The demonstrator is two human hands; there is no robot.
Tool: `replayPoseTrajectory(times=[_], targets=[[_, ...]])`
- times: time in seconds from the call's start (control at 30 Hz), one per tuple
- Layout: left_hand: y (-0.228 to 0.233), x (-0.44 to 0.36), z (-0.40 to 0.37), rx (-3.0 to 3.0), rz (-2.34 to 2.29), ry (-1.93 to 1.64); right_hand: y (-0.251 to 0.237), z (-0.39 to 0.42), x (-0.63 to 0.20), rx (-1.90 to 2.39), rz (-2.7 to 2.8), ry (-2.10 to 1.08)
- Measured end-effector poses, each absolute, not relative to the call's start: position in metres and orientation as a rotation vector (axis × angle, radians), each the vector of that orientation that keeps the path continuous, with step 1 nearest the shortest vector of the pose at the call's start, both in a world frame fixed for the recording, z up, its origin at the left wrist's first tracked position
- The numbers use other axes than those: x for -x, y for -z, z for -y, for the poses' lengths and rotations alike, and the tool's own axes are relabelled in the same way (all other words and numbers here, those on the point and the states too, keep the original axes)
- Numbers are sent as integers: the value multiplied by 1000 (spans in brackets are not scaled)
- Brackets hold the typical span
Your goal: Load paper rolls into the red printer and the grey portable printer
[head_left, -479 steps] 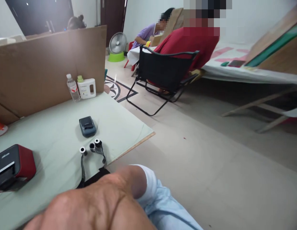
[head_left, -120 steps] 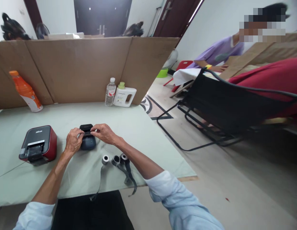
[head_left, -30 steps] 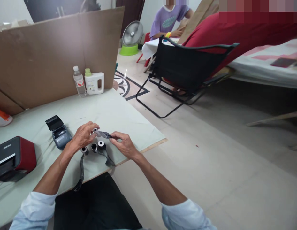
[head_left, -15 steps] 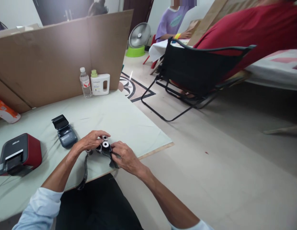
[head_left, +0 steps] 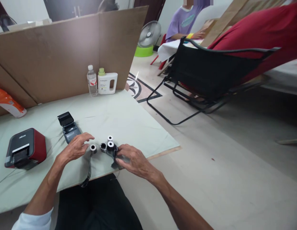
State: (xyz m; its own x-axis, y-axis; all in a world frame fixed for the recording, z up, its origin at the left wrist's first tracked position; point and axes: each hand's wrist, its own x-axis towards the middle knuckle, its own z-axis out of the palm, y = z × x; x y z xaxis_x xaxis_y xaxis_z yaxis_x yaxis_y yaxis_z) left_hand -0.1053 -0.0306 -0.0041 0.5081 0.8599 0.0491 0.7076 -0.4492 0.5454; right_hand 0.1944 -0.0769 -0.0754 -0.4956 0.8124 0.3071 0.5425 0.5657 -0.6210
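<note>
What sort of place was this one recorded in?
Probably a plain indoor room set up as a makeshift workspace: a cardboard screen stands along the back of a cloth-covered table, with a folding chair off to the right.

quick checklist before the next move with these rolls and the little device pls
1. Hinged black lid of the small blue-grey plastic device open: ok.
2. Device's compartment clear inside: contents too small to make out; cannot tell.
3. Left hand free: fingers parted, nothing visible between them; ok.
4. Right hand firmly gripping the dark flat strip at the three clustered rolls: contact partly hidden; cannot tell.
5. Long dark strip of the leftmost white-ended roll tidy: it trails loose to the edge of the pale green table; not ok.
6. Clear plastic bottle upright, away from both hands: ok.
</note>
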Motion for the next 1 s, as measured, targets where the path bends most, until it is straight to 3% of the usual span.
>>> replayPoseTrajectory(times=[0.5, 0.8, 1.0], targets=[[34, 52, 46, -2479, -1299, -369, 62, 65, -177, 1075, 1868, -577], [8, 74, 48, -2222, -1298, -884, 44, 53, -167, 980, 1946, -699], [6, 87, 50, -2029, -1414, -1021, 37, 43, -142, 979, 2235, -476]])
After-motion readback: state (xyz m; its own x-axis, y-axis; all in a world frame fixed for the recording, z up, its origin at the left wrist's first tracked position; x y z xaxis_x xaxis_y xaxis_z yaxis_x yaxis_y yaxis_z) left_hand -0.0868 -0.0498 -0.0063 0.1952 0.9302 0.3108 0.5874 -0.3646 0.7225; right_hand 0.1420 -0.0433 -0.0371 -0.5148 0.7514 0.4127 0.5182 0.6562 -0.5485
